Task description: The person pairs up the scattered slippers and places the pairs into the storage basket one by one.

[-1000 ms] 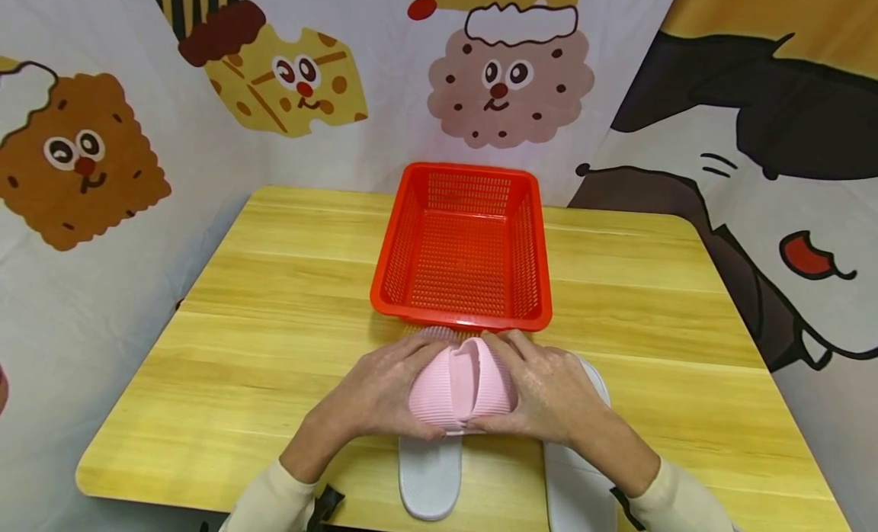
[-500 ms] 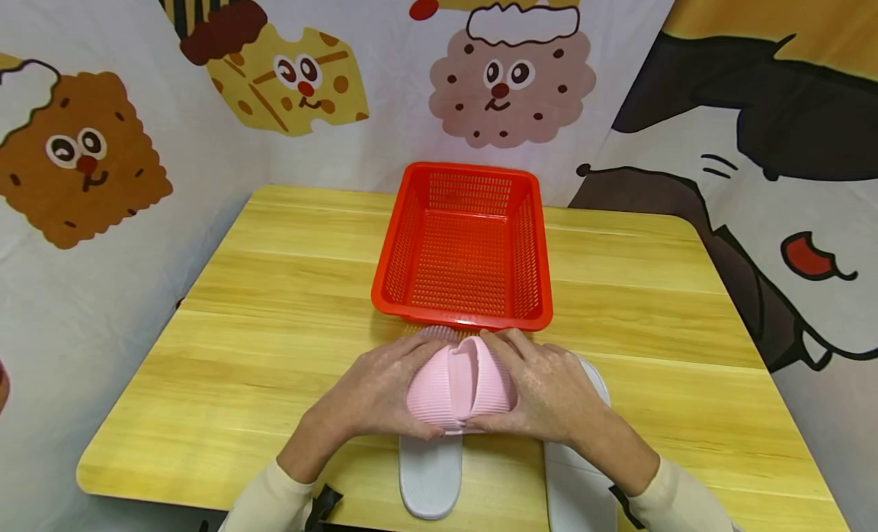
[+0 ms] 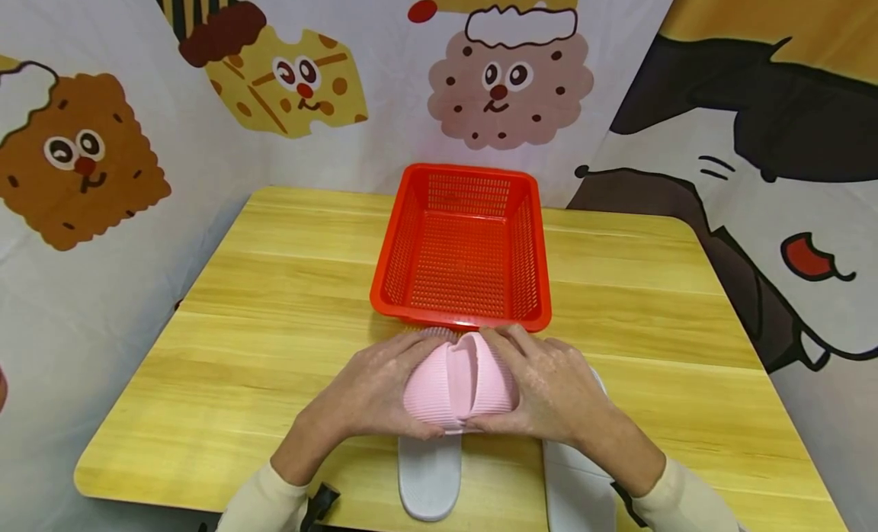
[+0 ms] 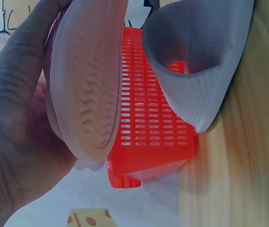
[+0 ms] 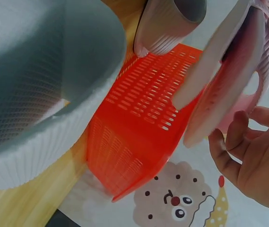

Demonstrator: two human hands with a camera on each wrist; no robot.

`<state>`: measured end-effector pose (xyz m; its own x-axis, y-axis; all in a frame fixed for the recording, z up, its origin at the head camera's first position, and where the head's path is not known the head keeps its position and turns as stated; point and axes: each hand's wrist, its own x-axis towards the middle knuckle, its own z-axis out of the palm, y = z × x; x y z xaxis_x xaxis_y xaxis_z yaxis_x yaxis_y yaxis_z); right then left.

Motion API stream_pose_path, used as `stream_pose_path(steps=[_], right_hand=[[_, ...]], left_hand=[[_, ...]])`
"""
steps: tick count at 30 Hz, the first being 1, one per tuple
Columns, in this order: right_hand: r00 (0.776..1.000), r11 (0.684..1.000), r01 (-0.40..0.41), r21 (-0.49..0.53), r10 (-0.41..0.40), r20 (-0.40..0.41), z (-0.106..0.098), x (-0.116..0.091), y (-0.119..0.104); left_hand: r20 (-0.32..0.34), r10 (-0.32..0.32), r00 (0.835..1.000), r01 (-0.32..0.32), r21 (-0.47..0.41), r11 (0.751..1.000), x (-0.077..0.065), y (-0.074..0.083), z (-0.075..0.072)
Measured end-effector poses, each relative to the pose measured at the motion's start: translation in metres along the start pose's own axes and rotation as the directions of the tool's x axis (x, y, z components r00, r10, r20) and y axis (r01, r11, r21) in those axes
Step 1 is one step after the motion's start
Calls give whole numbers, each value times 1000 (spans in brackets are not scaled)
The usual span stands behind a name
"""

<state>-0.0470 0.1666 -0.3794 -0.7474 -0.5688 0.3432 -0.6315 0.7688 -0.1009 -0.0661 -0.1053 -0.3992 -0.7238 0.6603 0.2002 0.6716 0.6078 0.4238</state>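
Observation:
Both hands hold a pair of pink slippers (image 3: 428,387) with ribbed uppers, pressed together above the near middle of the table. My left hand (image 3: 373,387) grips them from the left, thumb on the near side and fingers over the far side. From the right, my right hand (image 3: 549,387) grips them the same way. Two pink soles (image 5: 229,90) lie close together in the right wrist view, and a wavy tread (image 4: 94,90) faces the left wrist camera. Beneath the hands lies one grey slipper (image 3: 430,479), its upper mostly hidden. Another grey slipper (image 3: 581,490) lies under the right forearm.
A red perforated plastic basket (image 3: 459,322) stands just beyond the hands, with nothing in it. The wooden table (image 3: 274,288) has its near edge by the forearms. Cloth printed with cartoon figures (image 3: 511,90) hangs behind and at both sides.
Both hands have risen very slightly with the pink slippers, and their grip looks the same. The basket and grey slippers stay in place.

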Motion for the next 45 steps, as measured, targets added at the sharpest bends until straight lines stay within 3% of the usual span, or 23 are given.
stream_pose_path(steps=[10,18,27,34,45], right_hand=[[1000,996,-8,84,6,15,-3,1,5],[998,998,48,48,-46,-51,-11,8,27],[991,992,-120,35,117,68,-15,7,44],[983,985,-171,32,168,69,-9,8,55],[927,934,-353,58,340,161,4,12,84]], left_hand=[[-12,0,1000,0,-29,1000,-2,-2,0],[-41,-7,999,6,-31,999,-3,-3,1],[-42,-16,999,15,-29,999,-6,-4,2],[-50,-9,999,7,-49,999,-7,-6,3],[-48,-18,999,15,-64,998,-10,-8,6]])
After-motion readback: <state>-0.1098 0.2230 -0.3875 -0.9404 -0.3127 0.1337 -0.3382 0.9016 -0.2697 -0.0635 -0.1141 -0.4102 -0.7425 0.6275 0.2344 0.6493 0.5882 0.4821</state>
